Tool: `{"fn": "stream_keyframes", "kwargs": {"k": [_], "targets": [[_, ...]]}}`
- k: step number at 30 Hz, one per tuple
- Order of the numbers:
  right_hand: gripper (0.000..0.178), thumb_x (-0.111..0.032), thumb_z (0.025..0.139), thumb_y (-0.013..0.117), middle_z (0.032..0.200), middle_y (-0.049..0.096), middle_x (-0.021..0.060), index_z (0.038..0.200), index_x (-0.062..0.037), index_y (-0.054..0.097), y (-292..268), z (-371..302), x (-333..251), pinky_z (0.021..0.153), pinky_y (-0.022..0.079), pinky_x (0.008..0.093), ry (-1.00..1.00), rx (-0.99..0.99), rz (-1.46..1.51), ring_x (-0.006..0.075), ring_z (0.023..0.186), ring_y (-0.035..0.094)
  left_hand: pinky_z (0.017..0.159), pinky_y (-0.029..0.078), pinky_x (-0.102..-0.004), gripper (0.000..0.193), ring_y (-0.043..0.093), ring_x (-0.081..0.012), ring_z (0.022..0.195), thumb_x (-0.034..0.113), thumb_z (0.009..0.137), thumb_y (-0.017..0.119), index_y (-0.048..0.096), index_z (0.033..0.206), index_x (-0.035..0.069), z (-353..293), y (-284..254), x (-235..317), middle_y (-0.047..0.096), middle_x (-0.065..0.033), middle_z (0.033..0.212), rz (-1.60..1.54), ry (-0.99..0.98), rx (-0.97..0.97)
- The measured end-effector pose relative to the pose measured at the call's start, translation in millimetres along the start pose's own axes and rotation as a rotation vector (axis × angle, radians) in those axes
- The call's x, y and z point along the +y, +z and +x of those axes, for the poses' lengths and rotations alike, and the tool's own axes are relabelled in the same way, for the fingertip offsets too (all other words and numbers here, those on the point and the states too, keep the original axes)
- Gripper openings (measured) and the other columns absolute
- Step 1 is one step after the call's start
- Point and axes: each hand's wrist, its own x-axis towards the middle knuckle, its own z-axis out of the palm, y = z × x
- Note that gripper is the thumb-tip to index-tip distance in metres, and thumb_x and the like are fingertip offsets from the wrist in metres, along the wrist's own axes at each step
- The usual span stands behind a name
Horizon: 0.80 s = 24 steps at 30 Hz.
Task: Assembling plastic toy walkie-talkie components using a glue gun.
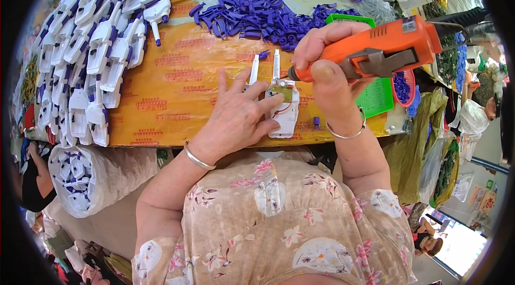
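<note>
My right hand [335, 73] is wrapped round an orange electric screwdriver [370, 49], its dark tip pointing left and down at the top of a white plastic handle shell [282, 124]. That shell lies on the table, with a small greenish circuit board [288, 93] and a red wire inside. My left hand [244, 110] holds the shell from its left side, thumb at its edge and a fingertip by the board. Another white stem [254, 68] sticks out beyond my left fingers; most of that part is hidden beneath them. Whether the tip touches a screw, I cannot tell.
Many white shells with purple ends [96, 54] are piled at the left. Beyond my hands lie heaped purple plastic parts [252, 14]. A green basket [378, 97] and a red bowl [412, 84] stand right. A white sack [70, 204] of shells stands below the table's left edge.
</note>
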Motion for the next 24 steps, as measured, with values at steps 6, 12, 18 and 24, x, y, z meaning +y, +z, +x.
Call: {"fn": "stream_keyframes", "kwargs": {"k": [6,12,18,24], "targets": [[0.04,-0.001,0.071,0.068,0.077,0.052,-0.0007,0.105,0.0018,0.046,-9,7,-21,0.063,0.041,0.0196,-0.043,-0.15,-0.037,0.006,0.067,0.047,0.091,0.031,-0.0548,0.023,0.052,-0.0291,0.098,0.017,0.069,0.072,0.061,0.088,0.011,7,1,-4,0.055,-0.0059,0.087,-0.001,0.028,0.282],[0.033,-0.006,0.069,0.074,0.069,0.056,0.0043,0.087,-0.0023,0.047,-10,8,-45,0.053,0.044,0.0219,0.006,-0.077,0.119,0.009,0.059,0.053,0.088,0.036,-0.0422,0.012,0.053,-0.0261,0.08,0.01,0.072,0.068,0.061,0.081,0.008,41,11,1,0.054,-0.0071,0.079,-0.131,0.168,0.291],[0.049,-0.026,0.075,0.075,0.083,0.049,0.0062,0.102,-0.0092,0.038,-49,-12,-79,0.061,0.047,0.0333,0.022,-0.127,-0.211,0.0191,0.068,0.052,0.075,0.039,-0.0393,0.007,0.051,-0.0269,0.072,0.003,0.073,0.061,0.06,0.079,0.005,66,9,8,0.052,-0.0097,0.072,-0.072,0.335,0.25],[0.051,-0.027,0.075,0.075,0.079,0.05,0.0066,0.105,-0.0075,0.038,-93,-41,-93,0.052,0.047,0.0295,-0.094,0.147,-0.261,0.0175,0.061,0.053,0.067,0.04,-0.0412,0.006,0.051,-0.0319,0.071,0.002,0.075,0.056,0.057,0.081,0.002,160,8,43,0.051,-0.0129,0.07,-0.069,0.54,0.2]]}}
